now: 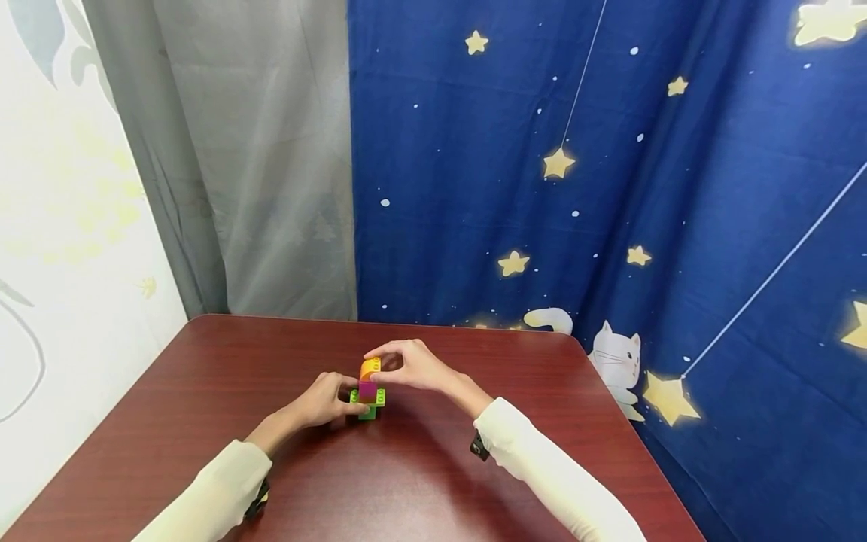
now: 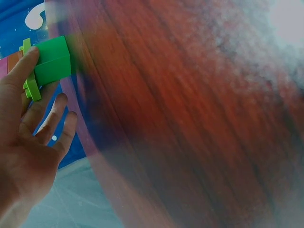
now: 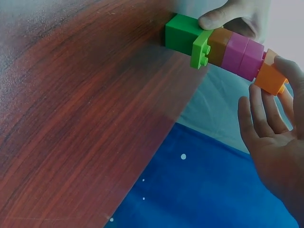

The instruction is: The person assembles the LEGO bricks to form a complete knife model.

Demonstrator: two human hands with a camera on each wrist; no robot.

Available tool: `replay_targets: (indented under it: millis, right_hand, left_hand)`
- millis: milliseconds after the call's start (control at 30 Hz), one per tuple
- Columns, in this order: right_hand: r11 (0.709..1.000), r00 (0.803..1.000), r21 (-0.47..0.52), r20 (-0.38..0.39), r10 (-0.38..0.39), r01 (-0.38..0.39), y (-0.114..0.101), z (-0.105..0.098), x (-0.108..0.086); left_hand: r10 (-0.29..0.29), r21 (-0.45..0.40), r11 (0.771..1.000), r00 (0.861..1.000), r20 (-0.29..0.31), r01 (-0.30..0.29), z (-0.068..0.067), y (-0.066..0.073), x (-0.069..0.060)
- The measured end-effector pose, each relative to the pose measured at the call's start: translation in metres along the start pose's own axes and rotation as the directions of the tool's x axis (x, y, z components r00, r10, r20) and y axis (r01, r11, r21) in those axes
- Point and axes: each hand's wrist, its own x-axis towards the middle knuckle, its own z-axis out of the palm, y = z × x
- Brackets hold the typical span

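A small tower of toy building bricks stands on the table: a green brick [image 3: 183, 35] at the bottom, a lime plate [image 1: 381, 397] with studs at its ends, a brown brick [image 3: 218, 45], two magenta bricks [image 3: 242, 56], and an orange brick [image 1: 369, 368] on top. My left hand [image 1: 325, 400] pinches the tower low down, around the lime plate and brown brick. Up at the top, my right hand [image 1: 415, 366] grips the orange brick between thumb and fingers. Studs show in a narrow gap between the orange brick and the upper magenta one in the right wrist view.
The tower is on a dark red wooden table [image 1: 420, 482]. Behind it hang a grey curtain [image 1: 271, 188] and a blue curtain [image 1: 460, 188] with stars. A pale patterned surface [image 1: 68, 263] runs along the left side.
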Motion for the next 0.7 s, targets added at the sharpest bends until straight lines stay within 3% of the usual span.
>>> replay_targets:
  millis: [367, 700]
  right_hand:
    - [0.996, 0.996, -0.083, 0.093, -0.013, 0.020, -0.003, -0.008, 0.011]
    - [0.999, 0.999, -0.043, 0.046, -0.007, 0.009, 0.006, 0.003, 0.005]
  left_hand:
    - [0.017, 0.000, 1.000, 1.000, 0.000, -0.017, -0.004, 0.003, 0.003]
    - [0.021, -0.019, 1.000, 1.000, 0.011, -0.021, -0.001, 0.000, 0.000]
